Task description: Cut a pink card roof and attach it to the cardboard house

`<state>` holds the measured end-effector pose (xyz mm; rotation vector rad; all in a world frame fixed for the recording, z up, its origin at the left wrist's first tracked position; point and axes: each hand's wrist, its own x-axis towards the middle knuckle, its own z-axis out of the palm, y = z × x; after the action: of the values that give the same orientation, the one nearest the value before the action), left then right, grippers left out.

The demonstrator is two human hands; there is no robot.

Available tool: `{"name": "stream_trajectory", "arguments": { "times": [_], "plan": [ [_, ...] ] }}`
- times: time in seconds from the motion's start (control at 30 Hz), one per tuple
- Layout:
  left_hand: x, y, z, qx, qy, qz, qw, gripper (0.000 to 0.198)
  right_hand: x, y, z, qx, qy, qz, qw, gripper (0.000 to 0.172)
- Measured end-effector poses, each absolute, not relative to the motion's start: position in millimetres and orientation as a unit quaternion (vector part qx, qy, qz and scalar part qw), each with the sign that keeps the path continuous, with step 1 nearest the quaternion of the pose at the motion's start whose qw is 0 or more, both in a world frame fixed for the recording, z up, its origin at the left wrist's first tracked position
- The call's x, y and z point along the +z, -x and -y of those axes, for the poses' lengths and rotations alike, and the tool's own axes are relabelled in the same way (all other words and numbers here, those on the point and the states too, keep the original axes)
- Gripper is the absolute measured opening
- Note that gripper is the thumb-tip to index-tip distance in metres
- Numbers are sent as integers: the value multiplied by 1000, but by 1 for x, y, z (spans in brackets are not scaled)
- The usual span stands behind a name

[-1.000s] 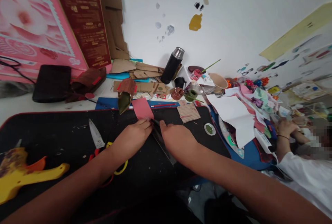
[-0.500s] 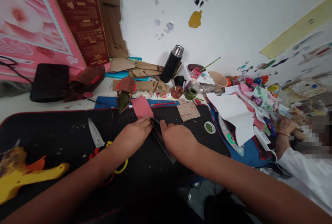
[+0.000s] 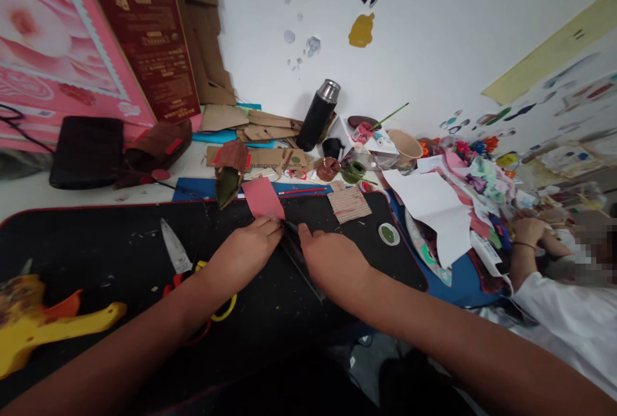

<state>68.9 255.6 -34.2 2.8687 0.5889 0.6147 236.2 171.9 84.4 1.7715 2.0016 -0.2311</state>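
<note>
My left hand (image 3: 255, 242) is closed, its fingertips pressed on the near end of a pink paper strip (image 3: 263, 197) on the black mat (image 3: 270, 339). A long dark strip with a straight edge, like a ruler (image 3: 304, 268), slants from those fingertips toward the mat's near side. Curled along its upper right side is my right hand (image 3: 332, 262), thumb pointing forward; its fingers are mostly hidden. Red-and-yellow scissors (image 3: 176, 249) lie partly under my left forearm. A yellow glue gun (image 3: 53, 326) lies at the far left.
Behind the mat stand a black thermos (image 3: 318, 117), a brown paint jar (image 3: 328, 169), a green paint jar (image 3: 354, 171) and a brown-and-green paper piece (image 3: 230, 175). Corrugated cardboard (image 3: 349, 204) and a green paint lid (image 3: 388, 234) lie right. A co-worker's hand (image 3: 527, 233) is farther right.
The whole view has shifted slightly. Both hands, the pink paper and the dark strip keep nearly the same positions relative to each other.
</note>
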Motion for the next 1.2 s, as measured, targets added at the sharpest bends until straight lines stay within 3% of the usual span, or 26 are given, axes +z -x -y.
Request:
{"name": "stream_trajectory", "arguments": {
  "times": [0.1,0.3,1.2],
  "plan": [
    [-33,-69,-255,191,-960,-198,58,25,86,-239,-174,-78,-637,-732,227,61],
    [-35,-69,-255,200,-958,-196,57,27,93,-251,-177,-63,-634,-744,201,41],
    [-30,-69,-254,207,-959,-192,34,22,83,-254,-184,-71,-657,-733,158,39]
  ]
}}
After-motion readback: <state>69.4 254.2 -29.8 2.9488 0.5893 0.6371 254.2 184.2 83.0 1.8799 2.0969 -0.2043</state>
